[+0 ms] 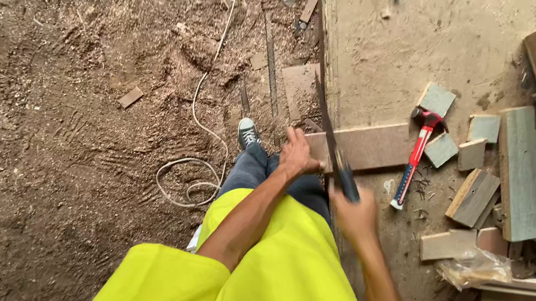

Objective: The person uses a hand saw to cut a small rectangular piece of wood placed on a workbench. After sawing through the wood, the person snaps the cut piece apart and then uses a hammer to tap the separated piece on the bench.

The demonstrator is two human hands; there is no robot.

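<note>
My left hand [298, 154] presses down on the near left end of a brown wooden board [372, 147] that lies across the edge of a dusty workbench [406, 44]. My right hand [354, 216] is blurred and grips the dark handle of a handsaw [329, 127]. The saw's thin blade runs up and away along the bench edge, crossing the board just right of my left hand. My yellow shirt and dark trousers fill the bottom middle.
A red and blue claw hammer [417, 156] lies on the bench right of the board. Several wood offcuts [527, 171] and a plastic bag [477, 268] crowd the right side. A white cable [198, 127] loops over the sawdust floor at left, near my shoe [247, 132].
</note>
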